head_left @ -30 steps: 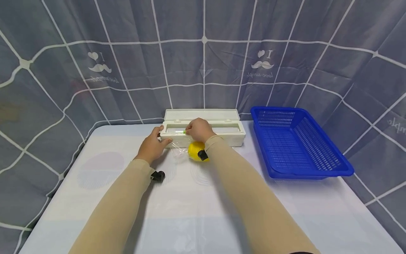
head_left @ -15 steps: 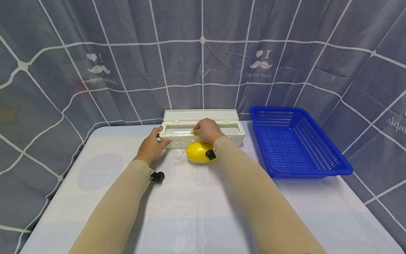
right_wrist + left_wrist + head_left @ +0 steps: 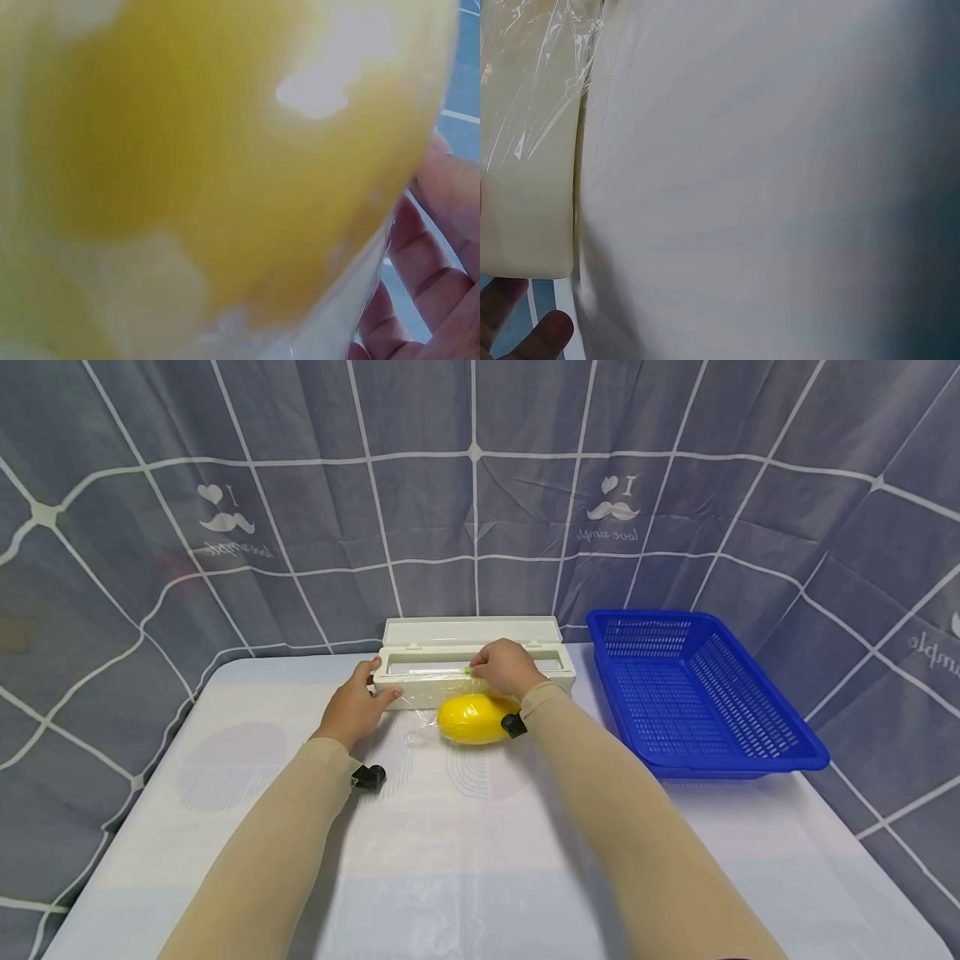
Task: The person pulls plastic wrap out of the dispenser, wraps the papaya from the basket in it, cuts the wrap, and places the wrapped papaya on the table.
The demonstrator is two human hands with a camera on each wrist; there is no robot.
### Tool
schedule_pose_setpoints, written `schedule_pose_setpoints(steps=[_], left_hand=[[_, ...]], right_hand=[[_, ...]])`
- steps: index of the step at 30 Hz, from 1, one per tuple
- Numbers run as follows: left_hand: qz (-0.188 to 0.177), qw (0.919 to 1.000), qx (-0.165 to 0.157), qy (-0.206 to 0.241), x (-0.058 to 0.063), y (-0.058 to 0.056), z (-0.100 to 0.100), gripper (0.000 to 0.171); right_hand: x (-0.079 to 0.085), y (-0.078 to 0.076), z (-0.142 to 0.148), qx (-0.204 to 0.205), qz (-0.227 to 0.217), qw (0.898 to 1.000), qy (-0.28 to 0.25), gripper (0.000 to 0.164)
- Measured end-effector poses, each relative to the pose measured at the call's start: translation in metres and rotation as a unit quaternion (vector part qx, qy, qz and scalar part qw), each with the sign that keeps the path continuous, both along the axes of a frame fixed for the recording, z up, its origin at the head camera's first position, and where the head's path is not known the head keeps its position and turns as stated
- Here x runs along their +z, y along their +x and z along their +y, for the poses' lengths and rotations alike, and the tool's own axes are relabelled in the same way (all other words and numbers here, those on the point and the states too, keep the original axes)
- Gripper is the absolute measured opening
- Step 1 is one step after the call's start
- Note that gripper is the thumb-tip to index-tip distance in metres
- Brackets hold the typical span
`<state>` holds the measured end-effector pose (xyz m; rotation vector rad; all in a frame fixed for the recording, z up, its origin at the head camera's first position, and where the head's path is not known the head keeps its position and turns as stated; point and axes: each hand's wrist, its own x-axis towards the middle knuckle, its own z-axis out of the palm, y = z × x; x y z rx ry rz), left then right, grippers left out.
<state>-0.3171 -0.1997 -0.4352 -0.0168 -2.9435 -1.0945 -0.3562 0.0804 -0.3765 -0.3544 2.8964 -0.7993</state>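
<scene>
A white cling film dispenser (image 3: pixel 411 695) lies lengthwise at the back of the table, its lid (image 3: pixel 472 630) raised. My left hand (image 3: pixel 354 706) holds its left end, thumb at the front face. With the fingertips of my right hand (image 3: pixel 508 667) I pinch the small green slide cutter (image 3: pixel 468 670) on the dispenser's front edge. Clear cling film (image 3: pixel 536 112) hangs over the front of the box. It reaches a smooth yellow oval fruit (image 3: pixel 472 718), film-covered, just in front of the box. That fruit (image 3: pixel 225 150) fills most of the right wrist view.
A blue plastic basket (image 3: pixel 626 714) stands to the right of the dispenser. Behind the table hangs a grey curtain (image 3: pixel 427 510) with white lines. A pale patterned cloth (image 3: pixel 420 877) covers the table.
My right hand has slid the green cutter to the right along the dispenser's edge. More of the yellow fruit shows now. The left hand keeps its hold on the box.
</scene>
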Motion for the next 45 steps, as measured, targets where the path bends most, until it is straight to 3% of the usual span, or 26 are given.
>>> schedule_pose_setpoints(steps=[22, 29, 38, 45], left_hand=[[-0.007, 1.0000, -0.001, 0.003, -0.001, 0.000, 0.005, 0.083], [-0.001, 1.0000, -0.001, 0.003, -0.002, -0.001, 0.006, 0.081], [-0.001, 0.9999, 0.005, 0.009, -0.001, 0.002, -0.004, 0.083], [-0.010, 0.9998, -0.001, 0.017, -0.002, 0.001, -0.003, 0.084]], right_hand=[[-0.004, 0.001, 0.023, 0.017, 0.010, 1.000, -0.020, 0.025], [-0.007, 0.003, 0.034, 0.012, 0.001, 0.999, -0.046, 0.024], [-0.013, -0.001, 0.052, -0.001, 0.006, 0.999, -0.033, 0.027], [-0.011, 0.008, 0.058, -0.014, 0.003, 0.999, -0.035, 0.027]])
